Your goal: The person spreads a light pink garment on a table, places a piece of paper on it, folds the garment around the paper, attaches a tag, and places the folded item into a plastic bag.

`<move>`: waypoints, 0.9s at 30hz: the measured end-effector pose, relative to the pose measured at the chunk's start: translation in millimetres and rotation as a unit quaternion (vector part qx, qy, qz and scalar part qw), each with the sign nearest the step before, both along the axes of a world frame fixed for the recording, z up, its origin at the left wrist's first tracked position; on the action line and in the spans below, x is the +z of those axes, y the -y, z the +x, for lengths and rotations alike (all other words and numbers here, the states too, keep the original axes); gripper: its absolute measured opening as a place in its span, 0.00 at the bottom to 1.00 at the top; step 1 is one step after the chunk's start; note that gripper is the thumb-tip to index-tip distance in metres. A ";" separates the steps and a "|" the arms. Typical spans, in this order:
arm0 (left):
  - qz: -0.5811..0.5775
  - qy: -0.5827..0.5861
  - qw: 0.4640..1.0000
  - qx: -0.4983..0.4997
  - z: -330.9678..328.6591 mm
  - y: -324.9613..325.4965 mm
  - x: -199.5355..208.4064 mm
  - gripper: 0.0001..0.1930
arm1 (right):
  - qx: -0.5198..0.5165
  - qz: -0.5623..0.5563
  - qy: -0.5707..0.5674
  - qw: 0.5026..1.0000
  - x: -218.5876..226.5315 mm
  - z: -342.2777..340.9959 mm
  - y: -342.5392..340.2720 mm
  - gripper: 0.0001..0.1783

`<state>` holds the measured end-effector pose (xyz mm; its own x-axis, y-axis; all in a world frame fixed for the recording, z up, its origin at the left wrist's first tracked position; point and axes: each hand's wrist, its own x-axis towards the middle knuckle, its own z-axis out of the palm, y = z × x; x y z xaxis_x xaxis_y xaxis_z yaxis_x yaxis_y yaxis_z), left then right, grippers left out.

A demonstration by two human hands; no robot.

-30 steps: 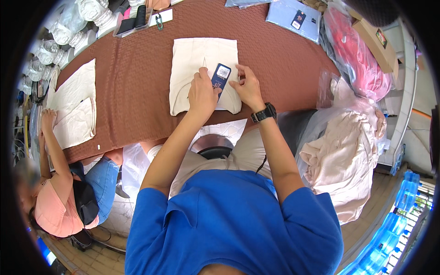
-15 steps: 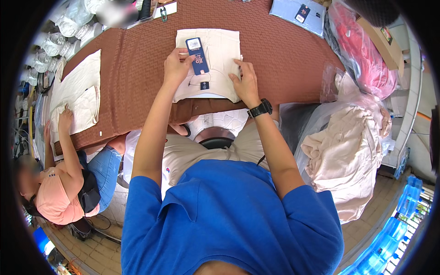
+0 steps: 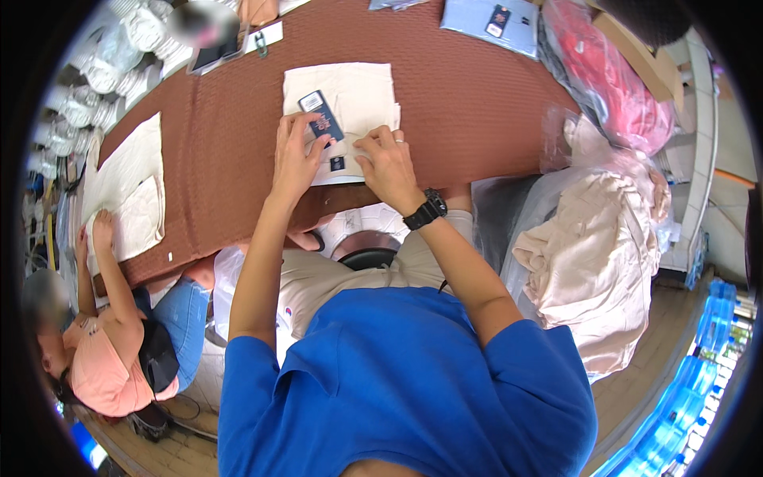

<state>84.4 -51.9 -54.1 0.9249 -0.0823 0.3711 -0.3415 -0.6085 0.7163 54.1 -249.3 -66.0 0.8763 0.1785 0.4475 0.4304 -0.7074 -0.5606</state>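
Observation:
A folded cream garment [image 3: 362, 83] lies on the brown-covered table in front of me, with a dark blue hang tag [image 3: 326, 126] on top of it. My left hand [image 3: 296, 161] grips the tag at its left side and lower part, thumb and fingers on it. Below the tag is a small black square label [image 3: 338, 164]. My right hand [image 3: 387, 165] has its fingers bent together over the garment's right part; whatever is between the fingertips is too small to make out. A black watch [image 3: 427, 208] is on my right wrist.
A co-worker at the left handles another cream garment [image 3: 127, 187] on the same table [image 3: 230, 151]. Small snips [image 3: 261, 44] lie at the far left. A bagged blue shirt [image 3: 489, 24] sits at the far right. Beside my right arm is a heap of cream garments [image 3: 592, 262] in plastic.
The tag has been lowered and tilted on the garment, its top leaning left. My right hand has moved inward from the garment's right edge, its fingers drawn together. The view has shifted slightly.

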 end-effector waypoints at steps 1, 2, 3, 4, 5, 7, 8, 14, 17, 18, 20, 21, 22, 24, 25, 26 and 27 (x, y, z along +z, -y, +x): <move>0.023 0.021 0.999 -0.025 3.3 -1.6 -2.6 0.18 | 0.011 -0.005 -0.011 1.000 -0.4 -0.3 0.5 0.13; 0.042 0.045 0.997 -0.052 6.8 -2.6 -4.6 0.18 | 0.019 -0.013 -0.021 0.999 0.6 -1.7 1.0 0.13; 0.067 0.079 0.994 -0.018 5.0 -3.3 -6.8 0.19 | 0.023 -0.026 -0.029 0.999 3.2 2.0 6.3 0.12; 0.058 0.086 0.995 0.006 3.0 -6.8 -10.0 0.20 | 0.045 -0.005 -0.048 0.998 8.5 11.1 12.4 0.12; 0.108 0.078 0.991 0.014 -2.3 -6.1 -0.6 0.20 | 0.066 0.020 -0.068 0.995 14.9 19.5 20.0 0.12; 0.114 0.082 0.990 0.023 -13.4 -2.3 10.7 0.19 | 0.011 0.002 0.025 1.000 38.2 51.3 46.0 0.10; 0.102 0.092 0.990 0.028 -16.7 0.1 12.9 0.18 | -0.014 -0.014 0.060 0.998 47.1 75.0 70.5 0.10; -0.024 0.080 0.996 0.030 -44.9 2.2 21.0 0.12 | -0.280 -0.391 -0.193 0.855 73.7 133.1 290.8 0.12; -0.059 0.046 0.996 0.049 -58.4 -6.4 7.2 0.11 | -0.164 -0.631 -0.477 0.590 89.8 91.3 308.6 0.17; -0.051 0.055 0.996 0.058 -64.4 -13.2 8.8 0.10 | -0.151 -0.645 -0.460 0.592 78.5 83.8 307.3 0.17; -0.042 0.066 0.995 0.057 -66.8 -10.3 8.6 0.09 | -0.167 -0.650 -0.388 0.632 55.0 64.9 319.6 0.17; -0.039 0.064 0.996 0.047 -67.7 -7.5 10.4 0.09 | -0.174 -0.647 -0.349 0.656 43.9 56.3 327.2 0.17; -0.036 0.062 0.997 0.038 -68.0 -4.5 13.2 0.09 | -0.178 -0.641 -0.315 0.677 34.5 50.1 334.1 0.17; -0.026 0.070 0.997 0.027 -66.9 -2.1 14.2 0.09 | -0.185 -0.627 -0.257 0.712 25.5 45.0 343.3 0.17; -0.034 0.064 0.997 0.023 -67.9 -2.0 15.2 0.09 | -0.183 -0.617 -0.245 0.725 24.6 47.5 348.1 0.17; -0.041 0.059 0.997 0.019 -67.7 -1.5 17.7 0.09 | -0.177 -0.605 -0.237 0.740 26.1 51.3 351.7 0.17; -0.049 0.054 0.997 0.016 -66.4 -0.8 19.6 0.09 | -0.157 -0.583 -0.249 0.757 31.0 63.7 355.8 0.18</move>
